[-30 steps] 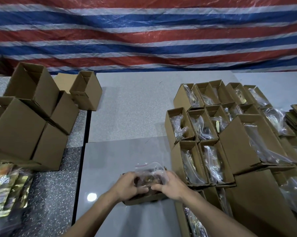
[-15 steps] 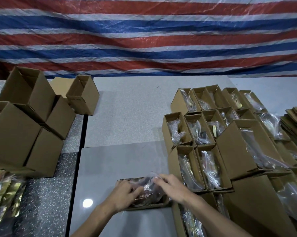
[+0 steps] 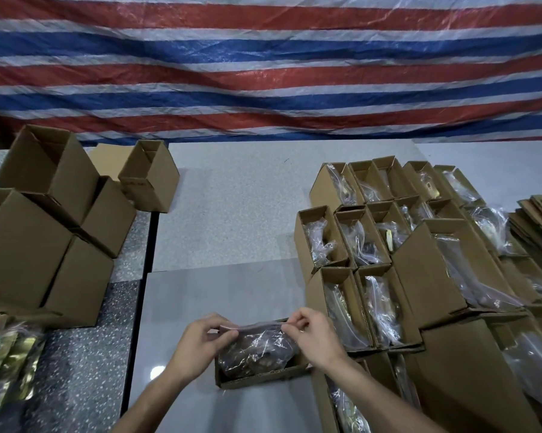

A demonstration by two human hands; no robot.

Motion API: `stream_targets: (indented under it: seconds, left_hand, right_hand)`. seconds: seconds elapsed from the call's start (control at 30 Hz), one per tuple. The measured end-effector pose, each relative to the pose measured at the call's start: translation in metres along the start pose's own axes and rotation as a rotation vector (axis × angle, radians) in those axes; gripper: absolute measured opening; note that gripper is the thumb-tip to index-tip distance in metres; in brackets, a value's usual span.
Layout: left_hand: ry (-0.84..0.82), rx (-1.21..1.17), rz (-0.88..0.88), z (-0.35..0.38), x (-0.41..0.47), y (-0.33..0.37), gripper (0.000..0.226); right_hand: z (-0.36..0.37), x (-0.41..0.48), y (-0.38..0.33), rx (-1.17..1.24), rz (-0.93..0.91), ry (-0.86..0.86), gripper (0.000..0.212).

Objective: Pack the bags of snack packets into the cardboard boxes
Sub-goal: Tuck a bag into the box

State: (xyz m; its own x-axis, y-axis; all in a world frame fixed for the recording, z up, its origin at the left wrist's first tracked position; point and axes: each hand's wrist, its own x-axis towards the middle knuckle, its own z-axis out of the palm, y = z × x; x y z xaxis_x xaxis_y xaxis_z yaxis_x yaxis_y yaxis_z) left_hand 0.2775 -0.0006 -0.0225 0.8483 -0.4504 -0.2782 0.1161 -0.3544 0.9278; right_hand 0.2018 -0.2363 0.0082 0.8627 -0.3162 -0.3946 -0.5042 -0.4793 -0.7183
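left hand (image 3: pixel 201 345) pinches left end of crinkly clear plastic bag of dark snack packets (image 3: pixel 257 350) | right hand (image 3: pixel 315 337) pinches right end of its top seal | bag sits in low open brown cardboard box (image 3: pixel 263 375) on smooth grey tabletop (image 3: pixel 232 295), near centre | right: rows of filled rectangular cardboard boxes (image 3: pixel 372 276) holding clear bags | left: empty upright cardboard boxes (image 3: pixel 44 232) | far: red-white-blue striped tarp (image 3: pixel 263 64)

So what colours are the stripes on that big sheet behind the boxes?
Red, blue and white stripes run across the sheet, clearest in the head view.
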Motion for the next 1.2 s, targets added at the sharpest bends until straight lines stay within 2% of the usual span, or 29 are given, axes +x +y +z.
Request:
stream_targets:
  seconds: [0.1,0.17,0.3,0.4,0.43,0.53,0.57,0.67,0.77,0.93,1.07,1.2]
  left_hand:
    - [-0.078,0.038,0.006,-0.007,-0.002,-0.005,0.026]
    - [-0.111,-0.025,-0.011,-0.006,-0.004,-0.007,0.021]
    - [-0.059,-0.073,0.012,0.000,-0.006,-0.009,0.005]
    - [-0.094,-0.018,0.045,0.007,-0.009,-0.014,0.018]
    - [-0.101,-0.003,0.039,0.009,-0.010,-0.016,0.022]
    - [-0.113,-0.013,0.007,0.014,-0.012,-0.019,0.027]
    - [-0.131,-0.022,0.011,0.016,-0.013,-0.019,0.025]
    - [-0.179,-0.019,0.072,0.019,-0.015,-0.016,0.021]
    - [-0.189,0.038,0.089,0.012,-0.015,-0.016,0.020]
    - [-0.190,0.163,0.139,0.006,-0.016,-0.017,0.025]
    - [-0.145,0.131,0.124,0.001,-0.018,-0.021,0.024]
    - [-0.104,0.068,0.077,0.001,-0.018,-0.026,0.022]
  right_hand:
    - [-0.002,-0.002,-0.001,-0.027,-0.050,-0.057,0.010]
    - [-0.002,-0.003,-0.002,-0.039,-0.069,-0.085,0.010]
    - [-0.001,-0.004,-0.004,-0.071,-0.062,-0.094,0.012]
    - [0.002,-0.005,-0.009,-0.140,-0.094,-0.092,0.009]
    - [0.004,-0.006,-0.012,-0.192,-0.120,-0.109,0.013]
    - [0.016,-0.009,-0.024,-0.411,-0.211,-0.192,0.058]
    - [0.021,-0.009,-0.028,-0.462,-0.269,-0.200,0.062]
    - [0.037,-0.009,-0.035,-0.491,-0.434,-0.197,0.038]
    - [0.042,-0.009,-0.033,-0.437,-0.433,-0.187,0.021]
    - [0.042,-0.010,-0.026,-0.399,-0.364,-0.158,0.019]
    - [0.028,-0.008,-0.021,-0.436,-0.264,-0.151,0.019]
    - [0.019,-0.011,-0.013,-0.461,-0.249,-0.173,0.017]
